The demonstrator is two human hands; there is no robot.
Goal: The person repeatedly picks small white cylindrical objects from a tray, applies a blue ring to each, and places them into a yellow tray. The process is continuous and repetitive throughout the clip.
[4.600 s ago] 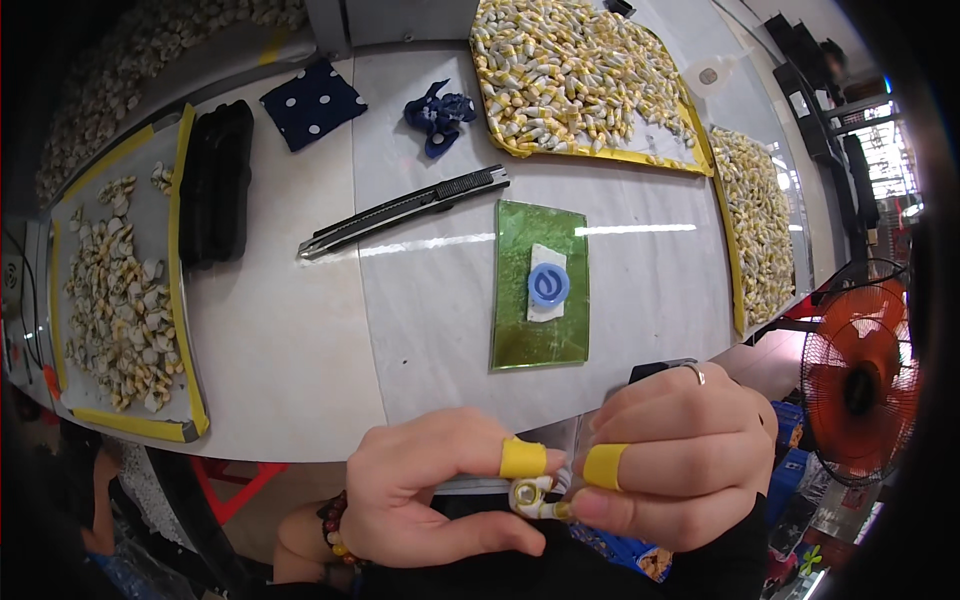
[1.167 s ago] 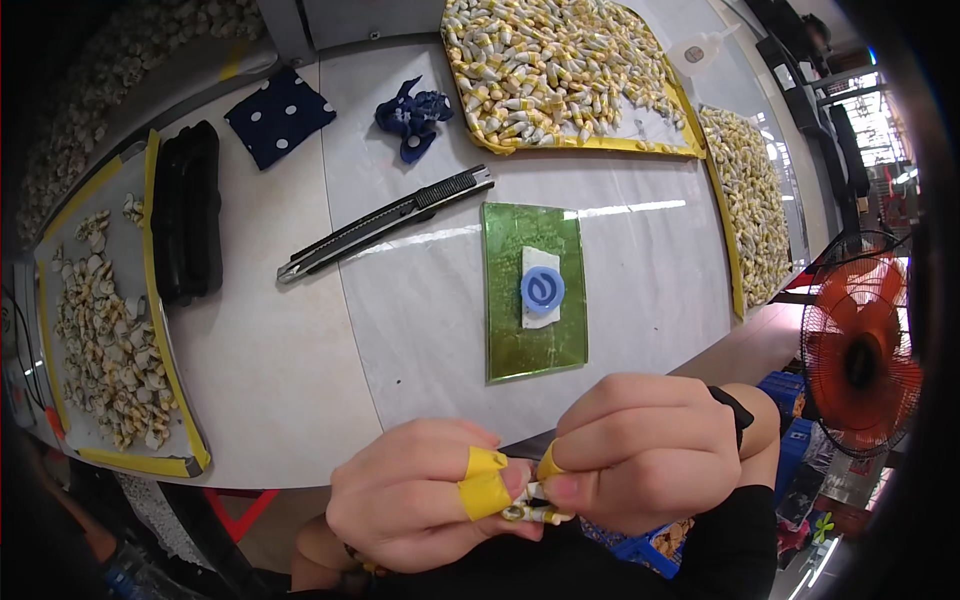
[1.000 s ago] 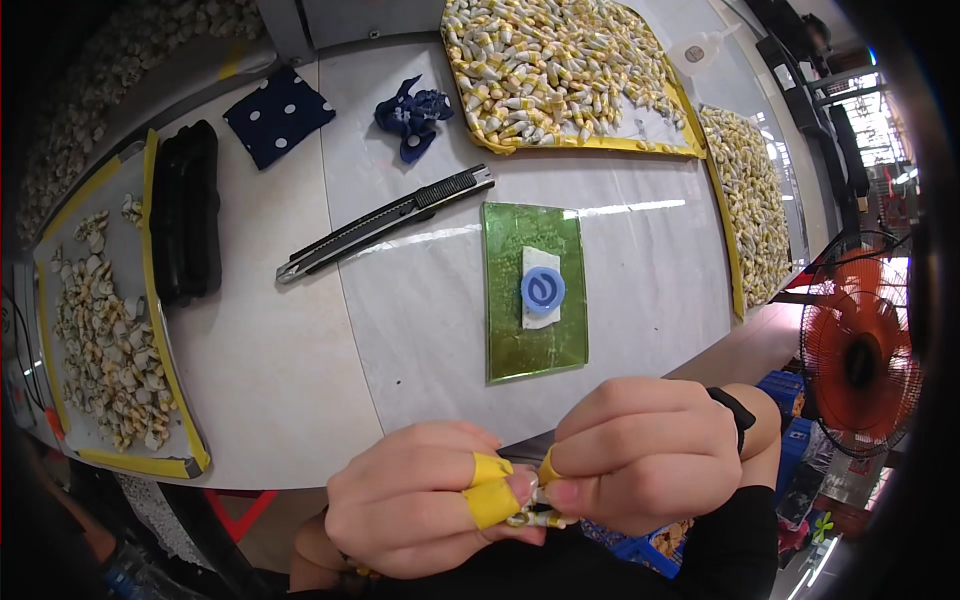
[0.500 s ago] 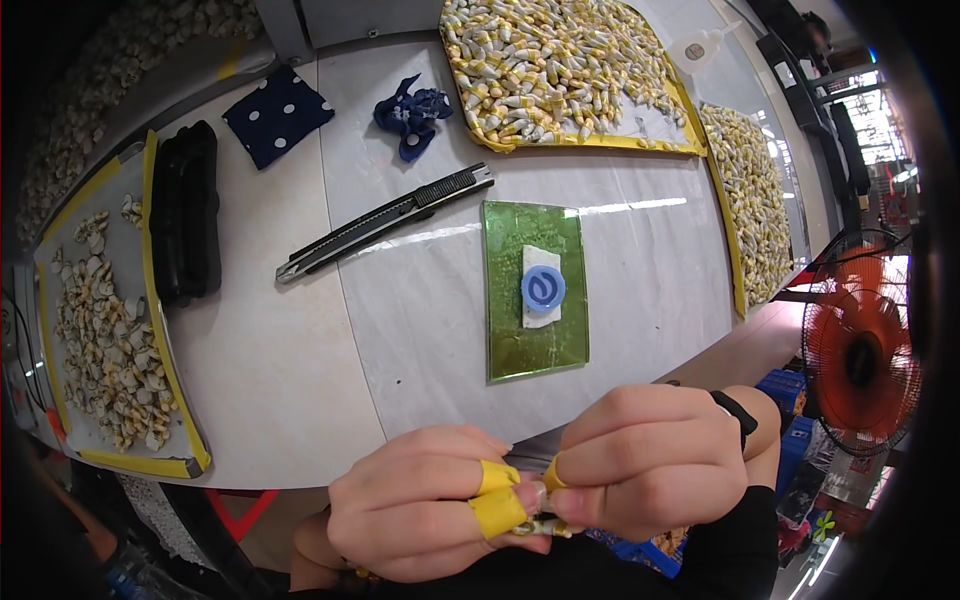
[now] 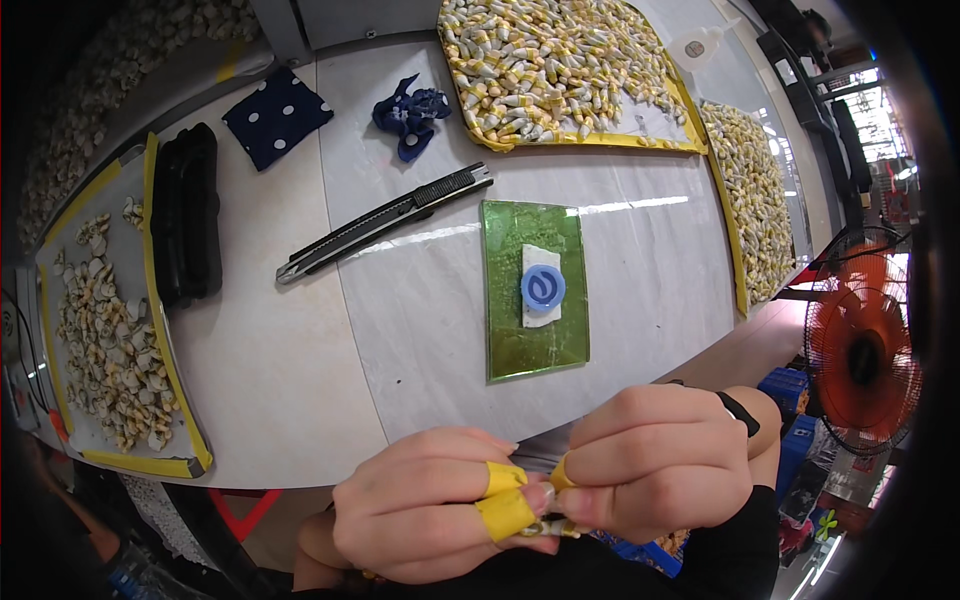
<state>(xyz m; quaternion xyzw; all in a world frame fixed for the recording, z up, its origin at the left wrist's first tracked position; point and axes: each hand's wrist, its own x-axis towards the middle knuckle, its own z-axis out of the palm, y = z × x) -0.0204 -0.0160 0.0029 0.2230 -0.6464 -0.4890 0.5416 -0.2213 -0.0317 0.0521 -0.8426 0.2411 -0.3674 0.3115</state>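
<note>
Close together in front of my body, both hands are closed above my lap. My left hand (image 5: 440, 505), with yellow tape round its fingertips, grips a small white-and-yellow piece (image 5: 560, 528) that pokes out under the fingers. My right hand (image 5: 660, 460) is pinched, its thumb tip meeting the left fingertips, and one of its fingers also wears yellow tape. What lies between the right fingertips is mostly covered. Beyond the hands, a green glass plate (image 5: 540, 350) lies on the table, bearing a white pad with a round blue cap (image 5: 542, 288) on it.
A black utility knife (image 5: 390, 222) lies left of the plate. Behind it are a dotted blue cloth (image 5: 277, 117) and a crumpled one (image 5: 411, 115). Yellow-edged trays of small pieces stand at the back (image 5: 580, 142), right (image 5: 735, 240) and left (image 5: 195, 425). An orange fan (image 5: 862, 350) is at far right.
Both hands have shifted very slightly to the right, still pressed together at the fingertips. Things on the table have stayed put.
</note>
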